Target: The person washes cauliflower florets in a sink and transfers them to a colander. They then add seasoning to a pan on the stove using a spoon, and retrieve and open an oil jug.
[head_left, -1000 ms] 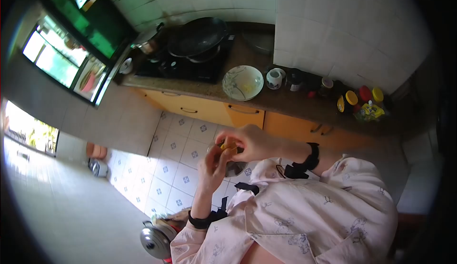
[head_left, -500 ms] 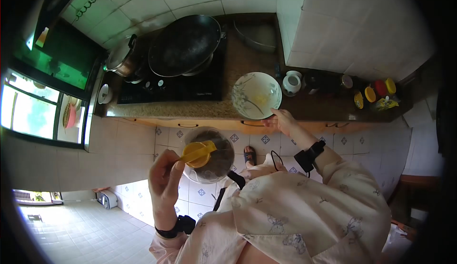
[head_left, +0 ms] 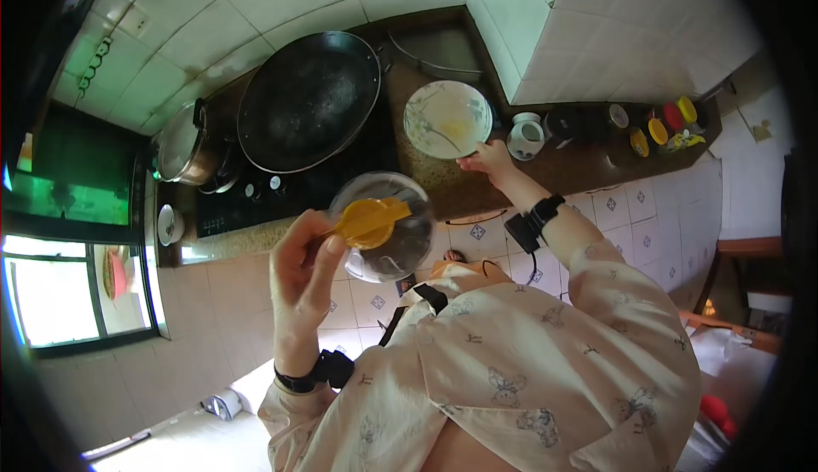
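My left hand [head_left: 308,276] is closed on the yellow handle [head_left: 366,221] of a clear round vessel or cover [head_left: 402,250]; which of the two I cannot tell. It is held up in front of the counter edge, near the stove. My right hand [head_left: 496,165] grips the near rim of a white bowl [head_left: 439,118] with a grey-green leaf pattern. A little yellowish matter shows in the bowl. Whether the bowl rests on the counter or is slightly raised is unclear. Beside it stands a small white jar [head_left: 527,135].
A large black wok [head_left: 311,101] sits on the black stove [head_left: 324,178], with a lidded metal pot [head_left: 181,144] to its left. Dark and yellow- or red-topped jars [head_left: 657,131] line the right counter. A tiled wall corner [head_left: 511,63] juts out behind the bowl.
The view has shifted. My left hand has brought the clear piece with the yellow handle closer to the counter edge. My right hand keeps its hold on the bowl.
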Tool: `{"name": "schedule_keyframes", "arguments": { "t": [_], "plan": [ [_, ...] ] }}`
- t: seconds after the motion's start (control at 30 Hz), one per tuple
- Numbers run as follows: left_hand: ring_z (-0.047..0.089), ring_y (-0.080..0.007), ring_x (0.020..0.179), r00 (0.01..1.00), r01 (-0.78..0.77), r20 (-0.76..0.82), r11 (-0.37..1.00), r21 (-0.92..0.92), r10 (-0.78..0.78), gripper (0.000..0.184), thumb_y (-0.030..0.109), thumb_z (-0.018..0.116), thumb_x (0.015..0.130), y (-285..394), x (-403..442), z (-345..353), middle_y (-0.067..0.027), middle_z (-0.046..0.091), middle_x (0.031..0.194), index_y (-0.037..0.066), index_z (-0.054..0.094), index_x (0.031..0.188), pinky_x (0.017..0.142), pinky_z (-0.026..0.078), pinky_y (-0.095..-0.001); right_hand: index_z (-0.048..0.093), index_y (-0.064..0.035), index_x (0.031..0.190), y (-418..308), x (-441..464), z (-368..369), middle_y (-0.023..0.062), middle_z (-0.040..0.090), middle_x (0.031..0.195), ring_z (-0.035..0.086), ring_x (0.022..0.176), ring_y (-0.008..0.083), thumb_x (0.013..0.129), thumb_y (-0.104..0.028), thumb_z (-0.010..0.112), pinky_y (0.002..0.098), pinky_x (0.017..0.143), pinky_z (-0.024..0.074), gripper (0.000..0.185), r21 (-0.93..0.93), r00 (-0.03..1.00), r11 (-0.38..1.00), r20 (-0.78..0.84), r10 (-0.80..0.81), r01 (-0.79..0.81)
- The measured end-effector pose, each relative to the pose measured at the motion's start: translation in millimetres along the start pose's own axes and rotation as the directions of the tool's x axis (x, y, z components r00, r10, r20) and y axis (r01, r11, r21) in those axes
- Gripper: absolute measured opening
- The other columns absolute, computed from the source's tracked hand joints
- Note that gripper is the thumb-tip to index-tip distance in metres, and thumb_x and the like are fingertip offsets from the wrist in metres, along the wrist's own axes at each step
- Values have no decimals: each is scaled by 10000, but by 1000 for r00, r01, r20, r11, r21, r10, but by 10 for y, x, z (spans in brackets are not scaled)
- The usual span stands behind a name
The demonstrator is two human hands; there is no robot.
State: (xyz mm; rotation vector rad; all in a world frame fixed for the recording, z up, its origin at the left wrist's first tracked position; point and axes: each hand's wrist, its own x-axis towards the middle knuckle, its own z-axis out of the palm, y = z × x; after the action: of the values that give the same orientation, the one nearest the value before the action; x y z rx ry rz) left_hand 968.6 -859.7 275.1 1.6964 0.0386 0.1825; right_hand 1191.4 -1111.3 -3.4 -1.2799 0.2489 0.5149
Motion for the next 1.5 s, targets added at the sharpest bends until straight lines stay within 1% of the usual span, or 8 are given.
{"name": "schedule_keyframes", "arguments": {
  "t": [0.23, 0.3, 0.53, 1.0, 1.17, 1.3, 1.37, 1.5],
  "plan": [
    [387, -17, 698, 963, -46, 263, 996, -75, 64, 179, 155, 582, 948, -61, 460, 22, 39, 447, 777, 4, 505, 891, 626, 301, -159, 572, 57, 1090, -568, -323, 227, 136, 657, 963, 668, 823, 205, 927, -184, 571, 304, 697, 554, 291, -194, 987, 980, -162, -1, -31],
    [387, -15, 711, 944, -66, 308, 982, -178, 119, 186, 162, 582, 950, -62, 572, 85, 40, 440, 788, 2, 499, 902, 630, 304, -159, 594, 39, 1086, -919, -644, 364, 73, 659, 956, 624, 835, 114, 938, -147, 565, 249, 731, 507, 240, -326, 762, 702, 107, -638, 633],
    [398, -18, 760, 878, -89, 435, 961, -263, 200, 240, 252, 568, 964, -191, 911, 345, 41, 466, 837, 23, 499, 948, 673, 339, -159, 657, -47, 1090, -2139, -1845, 916, 6, 631, 982, 572, 775, 61, 791, 28, 645, 210, 679, 470, 309, -514, 722, 582, 664, -195, 630],
    [363, -43, 730, 826, -125, 497, 946, -301, 267, 151, 156, 572, 954, -587, 1020, 386, 37, 428, 827, 32, 505, 899, 657, 329, -206, 641, -23, 958, -2365, -1829, 1110, 66, 584, 825, 595, 745, 193, 675, -99, 763, 284, 678, 494, 317, -615, 614, 73, 757, -224, 785],
    [390, -57, 767, 818, -151, 494, 939, -308, 294, 150, 99, 648, 894, -747, 1021, 377, 11, 445, 866, 34, 513, 894, 682, 345, -207, 621, -1, 948, -2409, -1692, 1079, 112, 621, 992, 616, 894, 288, 682, -127, 746, 369, 749, 502, 320, -346, 329, -166, 936, -122, 923],
    [437, -86, 817, 805, -261, 454, 915, -308, 382, 156, 97, 668, 870, -761, 1004, 384, -31, 500, 932, 27, 539, 921, 732, 383, -219, 615, 13, 931, -2527, -1882, 1174, 137, 624, 1044, 612, 948, 311, 686, -116, 737, 391, 787, 500, 303, -352, 339, -114, 933, -123, 929],
    [449, -95, 830, 816, -280, 423, 909, -307, 394, 163, 101, 680, 859, -754, 978, 396, -44, 513, 966, 26, 551, 925, 744, 395, -225, 613, 18, 952, -2538, -2001, 1297, 152, 615, 1028, 600, 978, 316, 685, -117, 733, 391, 815, 495, 322, -696, 706, -246, 705, -60, 674],
    [445, -95, 784, 835, -419, 341, 901, -115, 431, 166, 128, 717, 827, -685, 933, 364, -42, 506, 1030, 48, 601, 914, 712, 405, -231, 594, -17, 994, -2458, -1933, 1266, 127, 601, 950, 587, 928, 320, 681, -178, 770, 379, 772, 491, 394, -650, 676, -309, 736, -30, 694]
  ]
}}
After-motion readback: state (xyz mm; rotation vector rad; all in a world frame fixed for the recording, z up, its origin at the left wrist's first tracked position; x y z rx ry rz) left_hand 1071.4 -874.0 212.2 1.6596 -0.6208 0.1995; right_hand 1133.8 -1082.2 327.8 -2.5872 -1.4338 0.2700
